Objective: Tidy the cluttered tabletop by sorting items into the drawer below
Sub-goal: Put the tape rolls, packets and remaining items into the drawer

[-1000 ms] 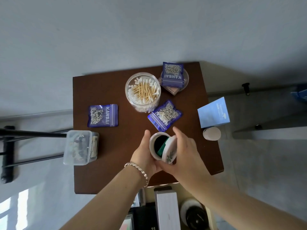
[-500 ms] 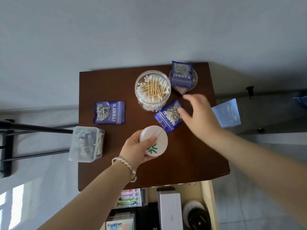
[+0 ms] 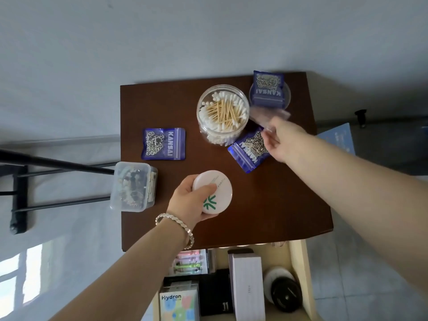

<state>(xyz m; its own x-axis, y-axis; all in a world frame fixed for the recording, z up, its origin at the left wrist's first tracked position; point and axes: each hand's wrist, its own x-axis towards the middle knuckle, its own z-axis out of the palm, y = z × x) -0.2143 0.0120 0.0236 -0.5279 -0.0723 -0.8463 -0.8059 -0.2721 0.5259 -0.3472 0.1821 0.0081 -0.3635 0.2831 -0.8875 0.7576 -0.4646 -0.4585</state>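
I am seeing the closed white compact [image 3: 216, 193], green logo up, sitting in the left hand [image 3: 185, 205]. Swab jar [image 3: 222, 112] is standing open, far centre. Purple bags are lying flat: left bag [image 3: 163, 144], middle bag [image 3: 249, 150] beside the jar, far bag [image 3: 268, 89]. Drawer [image 3: 298, 274] is hanging open below.

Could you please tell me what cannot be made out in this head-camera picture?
Right hand: head view, fingers motion-blurred, so whether it grips anything is unclear.
Clear box: head view, contents blurred behind cloudy plastic.
Drawer: head view, back hidden under the tabletop, front cut off by the bottom edge.
White compact in the left hand: its print is too small.
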